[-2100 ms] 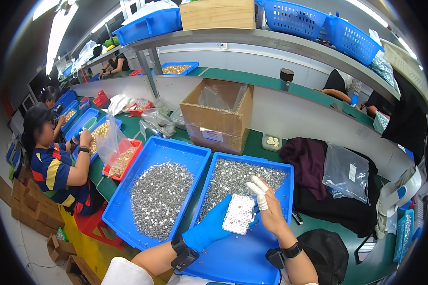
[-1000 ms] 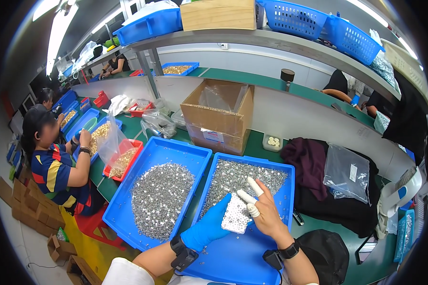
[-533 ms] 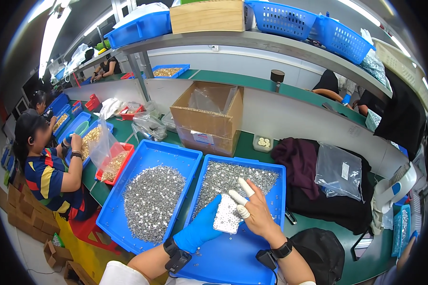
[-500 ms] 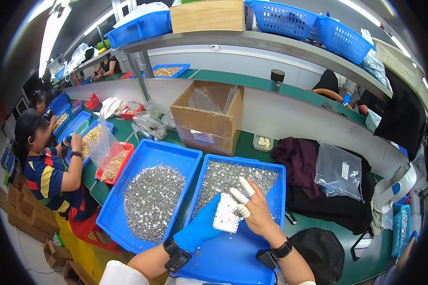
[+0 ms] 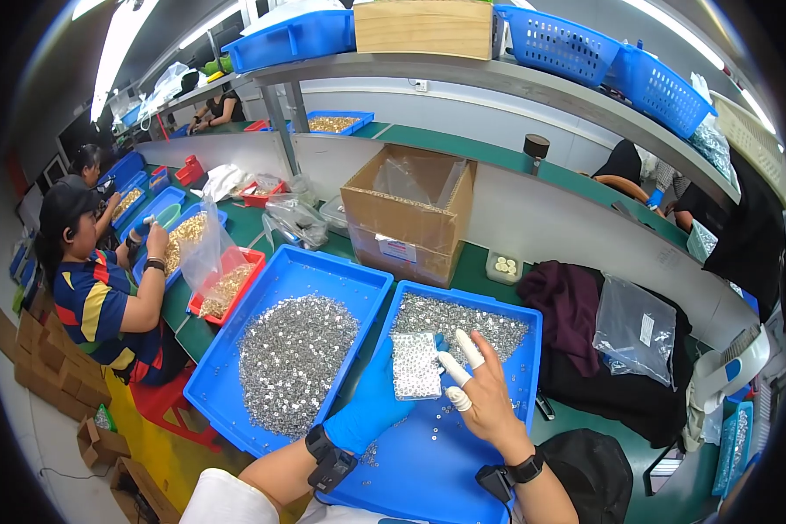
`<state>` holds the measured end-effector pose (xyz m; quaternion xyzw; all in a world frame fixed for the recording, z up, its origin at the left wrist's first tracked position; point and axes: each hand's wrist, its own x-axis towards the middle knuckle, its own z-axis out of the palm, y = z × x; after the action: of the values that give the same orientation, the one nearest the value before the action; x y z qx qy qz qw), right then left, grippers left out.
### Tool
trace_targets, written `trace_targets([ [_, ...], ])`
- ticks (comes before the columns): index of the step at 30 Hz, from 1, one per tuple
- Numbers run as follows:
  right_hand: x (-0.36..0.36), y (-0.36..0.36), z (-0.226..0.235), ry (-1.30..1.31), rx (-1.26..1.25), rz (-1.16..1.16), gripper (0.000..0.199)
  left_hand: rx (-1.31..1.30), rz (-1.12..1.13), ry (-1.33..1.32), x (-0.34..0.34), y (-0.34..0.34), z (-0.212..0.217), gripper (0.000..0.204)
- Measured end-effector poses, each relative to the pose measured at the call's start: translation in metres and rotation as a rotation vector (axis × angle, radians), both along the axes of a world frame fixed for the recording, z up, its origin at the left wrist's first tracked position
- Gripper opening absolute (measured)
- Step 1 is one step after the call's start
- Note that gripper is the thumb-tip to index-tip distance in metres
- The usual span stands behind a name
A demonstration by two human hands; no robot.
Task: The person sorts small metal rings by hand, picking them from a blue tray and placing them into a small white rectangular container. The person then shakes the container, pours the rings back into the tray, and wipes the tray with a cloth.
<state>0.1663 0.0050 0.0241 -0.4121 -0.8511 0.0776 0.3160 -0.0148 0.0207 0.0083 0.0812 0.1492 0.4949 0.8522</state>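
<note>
My left hand (image 5: 368, 409), in a blue glove, grips a small white rectangular tray (image 5: 417, 367) by its left side. Tiny metal pieces, like nuts or rings, dot the tray's face. My right hand (image 5: 491, 403) is bare but for white finger cots on several fingers. Its fingers are stretched apart just beside the tray's right edge; whether a fingertip touches it I cannot tell. Beneath both hands lies a blue bin (image 5: 463, 476), with a heap of small silver metal pieces (image 5: 498, 330) at its far end and several loose ones below the tray.
Left of it, a second blue bin (image 5: 214, 384) holds a larger silver heap. Behind stand a cardboard box (image 5: 397, 223) and a small container of white finger cots (image 5: 504, 267). Dark clothing and a clear bag (image 5: 636, 332) lie right. A co-worker (image 5: 105, 297) sits at left.
The view has shifted, so the scene sits further right. The tray has turned more upright and square to me, and my right fingers have moved off its face to its right side.
</note>
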Motion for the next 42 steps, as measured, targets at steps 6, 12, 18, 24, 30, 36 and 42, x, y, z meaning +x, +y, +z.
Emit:
trace_targets([
  [6,-0.004,-0.002,0.007,-0.073,-0.013,-0.01,0.052,-0.03,0.042,-0.048,0.001,-0.001,0.004,0.052],
  [12,-0.004,-0.003,0.006,-0.123,-0.019,0.018,0.053,0.014,0.04,-0.039,0.0,0.0,0.005,0.052],
  [18,-0.005,-0.003,0.005,-0.127,-0.031,0.038,0.053,0.029,0.053,-0.03,0.0,0.0,0.003,0.053],
  [24,-0.011,-0.007,0.011,-0.162,-0.018,0.055,0.052,0.011,0.015,-0.089,-0.001,-0.002,0.005,0.055],
  [30,-0.011,-0.009,0.011,-0.156,-0.042,0.081,0.05,0.021,0.008,-0.08,0.0,-0.002,0.002,0.056],
  [36,-0.012,-0.01,0.013,-0.188,-0.049,0.134,0.049,-0.001,0.008,-0.153,0.003,-0.002,0.002,0.057],
  [42,-0.016,-0.015,0.024,-0.228,-0.041,0.295,0.044,0.021,0.004,-0.153,0.0,-0.003,-0.002,0.057],
])
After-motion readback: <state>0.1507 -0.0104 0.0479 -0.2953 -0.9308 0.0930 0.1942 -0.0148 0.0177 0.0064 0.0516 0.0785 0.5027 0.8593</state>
